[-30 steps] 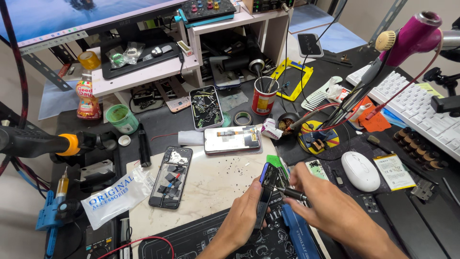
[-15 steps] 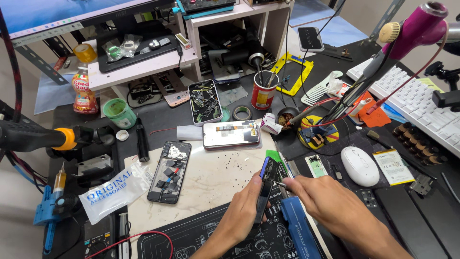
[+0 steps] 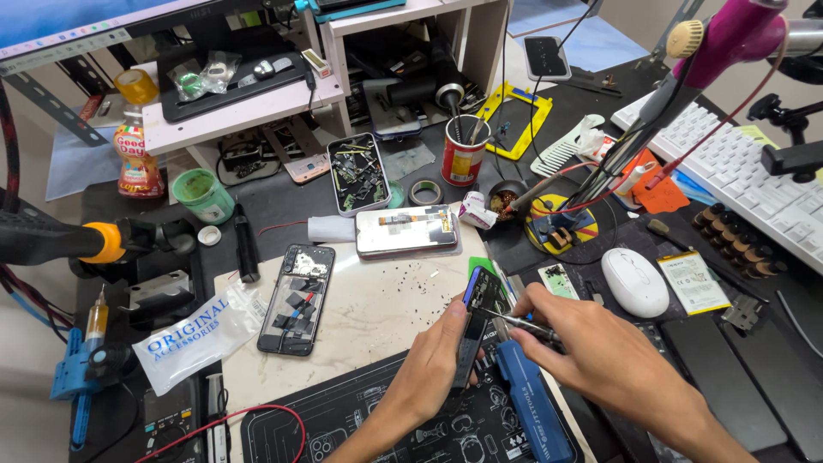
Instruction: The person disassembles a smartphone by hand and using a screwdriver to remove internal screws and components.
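Note:
My left hand (image 3: 439,356) grips a narrow dark phone part (image 3: 474,319) with a blue edge, held upright on its side over the black repair mat (image 3: 343,424). My right hand (image 3: 591,347) pinches metal tweezers (image 3: 514,319) whose tips touch that part. A blue tool (image 3: 531,407) lies on the mat just under my right hand. An opened phone (image 3: 297,297) with its insides bare lies to the left on the pale work mat (image 3: 377,313). A second phone (image 3: 407,231) lies flat further back.
A white mouse (image 3: 634,281), a battery (image 3: 693,281) and a keyboard (image 3: 754,184) sit to the right. A red cup with tools (image 3: 464,154), a parts tray (image 3: 357,171), a green tub (image 3: 202,195) and a bottle (image 3: 137,159) stand behind. A plastic bag (image 3: 193,334) lies at left.
Both hands stayed on the upright phone part; the tweezers shifted slightly against it. The view has tilted down and left a little.

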